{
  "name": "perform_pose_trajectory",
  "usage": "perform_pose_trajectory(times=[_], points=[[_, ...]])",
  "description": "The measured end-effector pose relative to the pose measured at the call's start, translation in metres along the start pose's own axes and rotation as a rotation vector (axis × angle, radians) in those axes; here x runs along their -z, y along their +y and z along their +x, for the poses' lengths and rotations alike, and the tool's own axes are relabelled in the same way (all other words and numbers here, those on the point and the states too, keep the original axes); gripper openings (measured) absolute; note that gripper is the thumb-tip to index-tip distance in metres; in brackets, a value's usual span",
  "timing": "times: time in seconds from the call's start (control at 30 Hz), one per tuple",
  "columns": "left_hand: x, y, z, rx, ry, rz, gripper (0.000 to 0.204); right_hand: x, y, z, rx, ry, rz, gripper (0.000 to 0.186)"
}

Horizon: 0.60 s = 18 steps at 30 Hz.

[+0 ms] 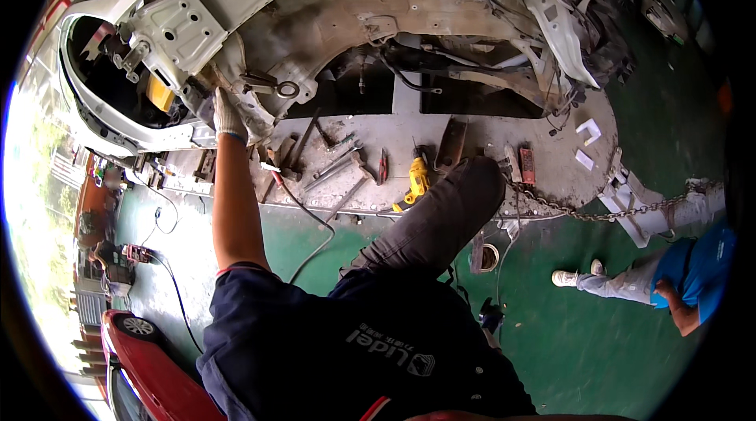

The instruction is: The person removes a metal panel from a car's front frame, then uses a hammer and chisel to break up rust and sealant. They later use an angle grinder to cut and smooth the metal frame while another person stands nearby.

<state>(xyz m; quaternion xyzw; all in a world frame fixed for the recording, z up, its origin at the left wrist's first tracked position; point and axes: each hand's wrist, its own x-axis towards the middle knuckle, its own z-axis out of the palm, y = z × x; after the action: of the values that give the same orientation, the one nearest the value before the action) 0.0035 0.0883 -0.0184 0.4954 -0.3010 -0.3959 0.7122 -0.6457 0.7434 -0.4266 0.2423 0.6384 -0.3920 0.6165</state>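
My left hand, in a whitish knit work glove, reaches forward and rests against the torn lower edge of a stripped car body. Its fingers look stretched out along the metal, with nothing visible in them. Just right of it, a dark metal piece with a ring sits at the crumpled sheet metal. A bracket plate with holes lies beyond the hand. My right hand does not show; my torso covers that side.
On the metal platform lie a yellow power drill, a red-handled tool, several bars and hammers, and a red block. A chain runs right. A cable crosses the green floor. A person in blue stands right; a red car, lower left.
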Motion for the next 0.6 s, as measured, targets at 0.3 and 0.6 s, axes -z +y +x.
perform_pose_trajectory(times=[0.3,0.6], points=[[-0.045,-0.044,-0.263,-0.305,0.035,0.338,0.072,-0.005,0.016,0.017,-0.027,-0.030,-0.056,0.022],[-0.068,0.043,-0.208,-0.310,0.071,0.406,0.065,-0.003,0.020,0.025,-0.023,-0.067,-0.093,0.021]])
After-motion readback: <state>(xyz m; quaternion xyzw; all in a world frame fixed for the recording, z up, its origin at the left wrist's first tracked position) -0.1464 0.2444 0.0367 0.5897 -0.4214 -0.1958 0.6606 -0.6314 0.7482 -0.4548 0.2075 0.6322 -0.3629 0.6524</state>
